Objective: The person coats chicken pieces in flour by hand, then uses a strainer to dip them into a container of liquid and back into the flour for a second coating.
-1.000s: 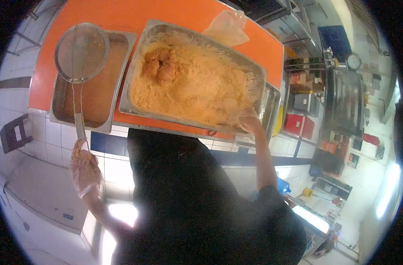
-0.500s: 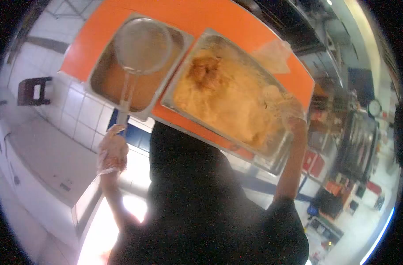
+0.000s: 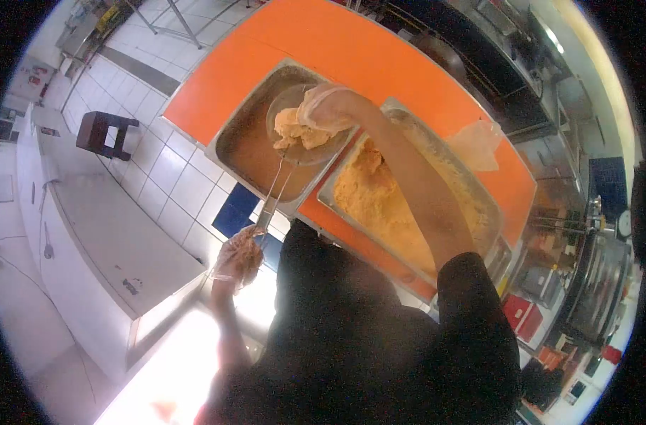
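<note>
My left hand (image 3: 239, 258), in a clear plastic glove, is closed around the handle of a round mesh strainer (image 3: 283, 104). The strainer lies over a deep metal pan (image 3: 214, 151) holding a brownish-orange mix. My right hand (image 3: 328, 108), also gloved, reaches across above the strainer, its fingers curled on a clump of breaded pieces (image 3: 299, 132). Part of the clump appears to rest in the mesh. Under my right forearm is a larger metal tray (image 3: 413, 122) of pale orange breading (image 3: 369, 188), partly covered from view by the arm.
Both containers stand on an orange table (image 3: 323, 35). A clear plastic bag (image 3: 476, 146) lies at the tray's far side. On the tiled floor to the left is a dark stool (image 3: 105, 133), near a white chest-like unit (image 3: 110, 234). Kitchen equipment lines the right.
My right hand has moved left from the right end of the breading tray to above the strainer, with the breaded pieces. My left hand still grips the strainer. The camera view has shifted.
</note>
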